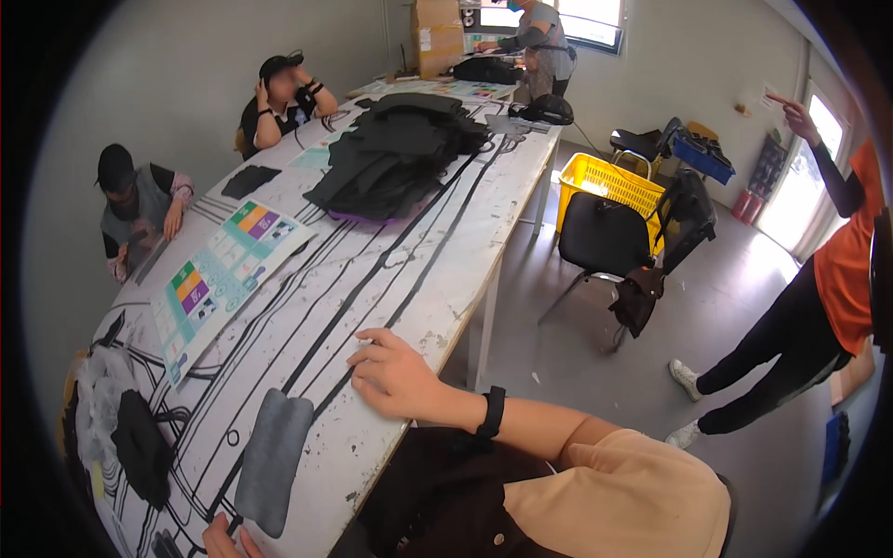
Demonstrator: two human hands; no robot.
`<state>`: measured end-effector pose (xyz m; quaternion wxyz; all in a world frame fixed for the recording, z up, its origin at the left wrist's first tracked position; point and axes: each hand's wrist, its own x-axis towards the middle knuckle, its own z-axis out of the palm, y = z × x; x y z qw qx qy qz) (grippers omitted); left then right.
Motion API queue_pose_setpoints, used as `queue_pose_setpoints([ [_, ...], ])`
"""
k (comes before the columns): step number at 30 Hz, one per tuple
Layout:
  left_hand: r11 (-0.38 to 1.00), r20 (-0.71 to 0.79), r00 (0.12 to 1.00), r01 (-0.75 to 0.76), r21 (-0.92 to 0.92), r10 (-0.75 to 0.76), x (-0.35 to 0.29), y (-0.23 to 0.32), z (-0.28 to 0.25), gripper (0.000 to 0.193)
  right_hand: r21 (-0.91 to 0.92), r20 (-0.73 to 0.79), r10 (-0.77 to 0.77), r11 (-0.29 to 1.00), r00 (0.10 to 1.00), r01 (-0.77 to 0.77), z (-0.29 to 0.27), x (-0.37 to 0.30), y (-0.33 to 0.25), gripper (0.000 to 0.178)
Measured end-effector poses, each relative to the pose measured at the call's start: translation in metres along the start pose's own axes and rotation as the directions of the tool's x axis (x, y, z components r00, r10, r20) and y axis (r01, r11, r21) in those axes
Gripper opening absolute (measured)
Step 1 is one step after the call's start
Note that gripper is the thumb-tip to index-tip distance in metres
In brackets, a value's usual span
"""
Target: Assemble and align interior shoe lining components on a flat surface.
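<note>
My right hand (393,374) rests on the white table near its front edge, fingers apart and loosely bent, holding nothing. A dark band is on that wrist. To its left lies a flat grey piece of material (273,462), long with rounded corners; it looks like cut fabric. Just below the near end of this piece, my left hand (229,540) shows at the lower edge of the picture. Only some of its fingers are in view, apart, with nothing seen in them; the rest is cut off.
The long table (456,270) bears black painted lines, a big pile of black pieces (400,149) and a printed sheet (228,279). Two people sit along the far side; one stands at the back. Right are a black chair (605,230), a yellow basket (619,186) and a person in orange, arm raised.
</note>
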<state>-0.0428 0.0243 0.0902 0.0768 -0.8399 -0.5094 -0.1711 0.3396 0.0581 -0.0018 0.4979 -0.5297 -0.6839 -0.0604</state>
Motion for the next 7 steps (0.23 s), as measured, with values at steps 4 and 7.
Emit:
queue_pose_setpoints([
  [4,0.963,-0.068,0.968,0.233,-0.133,-0.243,-0.039,-0.023,0.039,0.041,0.018,0.111,0.014,1.0,0.994,-0.016,0.011,0.001,0.003,0.018],
  [7,0.925,-0.132,0.93,0.311,-0.218,-0.344,-0.103,-0.054,0.055,0.052,-0.058,0.222,0.105,0.994,0.97,-0.094,0.028,0.004,0.016,0.029],
])
